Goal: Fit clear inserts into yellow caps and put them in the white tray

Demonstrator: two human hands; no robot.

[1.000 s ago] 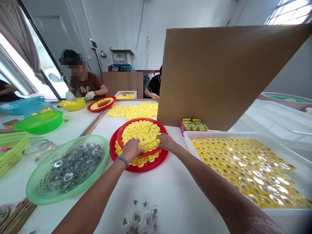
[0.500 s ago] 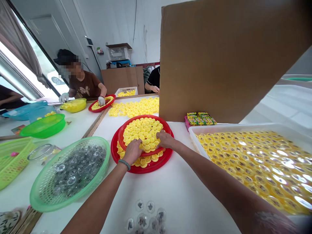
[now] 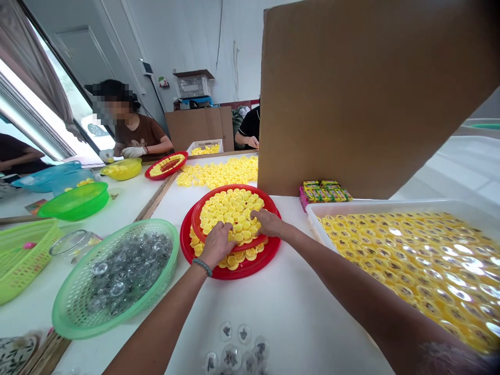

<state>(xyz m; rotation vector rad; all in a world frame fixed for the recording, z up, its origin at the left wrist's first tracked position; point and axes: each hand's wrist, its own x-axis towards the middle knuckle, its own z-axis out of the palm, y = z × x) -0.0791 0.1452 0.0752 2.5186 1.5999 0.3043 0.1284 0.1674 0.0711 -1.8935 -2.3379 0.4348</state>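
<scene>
Yellow caps (image 3: 226,205), small and round with shallow hollows, cover a red plate (image 3: 196,219). This plate rests on a larger red plate (image 3: 269,258) that also bears yellow caps. At the near left of the upper plate, my left hand (image 3: 217,244), with a beaded bracelet at the wrist, touches the caps with thumb and fingers apart. My right hand (image 3: 269,224) reaches in over the right rim, its thumb and forefinger spread among the caps. Neither hand visibly lifts a cap; the undersides of the fingers are hidden.
A green basket (image 3: 174,260) of clear domes stands left. Several clear domes (image 3: 230,357) lie nearby. A white tray (image 3: 312,219) of domed yellow pieces is right, before a cardboard sheet (image 3: 336,104). Small packets (image 3: 326,194) sit beside it. A co-worker (image 3: 140,133) sits across.
My left hand has shifted slightly right over the caps, with thumb and fingers wider apart. My right hand stays nearly in place. The co-worker's gloved hand has left the far red plate.
</scene>
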